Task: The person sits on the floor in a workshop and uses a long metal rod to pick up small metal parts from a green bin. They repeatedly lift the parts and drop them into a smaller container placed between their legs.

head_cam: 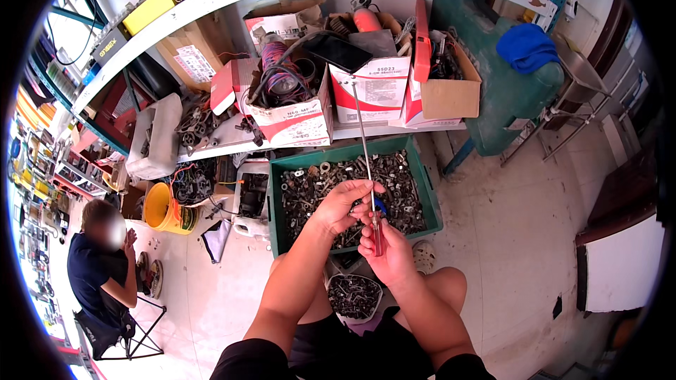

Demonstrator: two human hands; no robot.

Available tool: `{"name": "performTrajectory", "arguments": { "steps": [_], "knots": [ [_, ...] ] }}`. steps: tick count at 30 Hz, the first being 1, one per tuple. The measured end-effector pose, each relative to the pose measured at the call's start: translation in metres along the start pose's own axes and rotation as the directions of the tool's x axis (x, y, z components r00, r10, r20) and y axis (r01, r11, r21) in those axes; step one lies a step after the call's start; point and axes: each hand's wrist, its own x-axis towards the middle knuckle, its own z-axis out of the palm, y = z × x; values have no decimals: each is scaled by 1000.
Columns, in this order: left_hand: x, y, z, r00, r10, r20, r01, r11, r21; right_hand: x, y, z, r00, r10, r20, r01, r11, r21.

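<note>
My right hand [392, 254] grips the translucent red handle of a long-shafted screwdriver [363, 137]. Around the lower part of its shaft, the fingers of my left hand [340, 208] are closed. The tool points away from me, its tip in front of a white and red carton [369, 97]. Under both hands stands a green plastic crate [433, 206] full of loose bolts, nuts and other small metal parts [311, 190]. A blue object [379, 205] is partly hidden behind my fingers. Between my legs sits a white container [377, 312] filled with small screws or bolts.
A shelf [364, 130] behind the crate bears cartons of parts and a black smartphone [338, 51]. To the left are a yellow bucket [160, 206] and a person [105, 269] seated on a folding stool. A blue cloth [528, 47] lies on a green object [486, 100] at right.
</note>
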Motion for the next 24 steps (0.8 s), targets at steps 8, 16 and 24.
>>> {"name": "performTrajectory", "arguments": {
  "steps": [8, 16, 24],
  "knots": [
    [17, -12, -18, 995, 34, -94, -25, 995, 94, -2, 6, 8, 982, -142, -126, 102, 955, -277],
    [6, -4, -2, 1000, -4, 8, 4, 1000, 14, 4, 1, -10, 999, 43, -9, -43, 999, -20],
    [16, -9, -10, 992, 1, -124, 15, 992, 126, 3, 10, 7, 961, -180, -208, 108, 943, -316]
  ]
}}
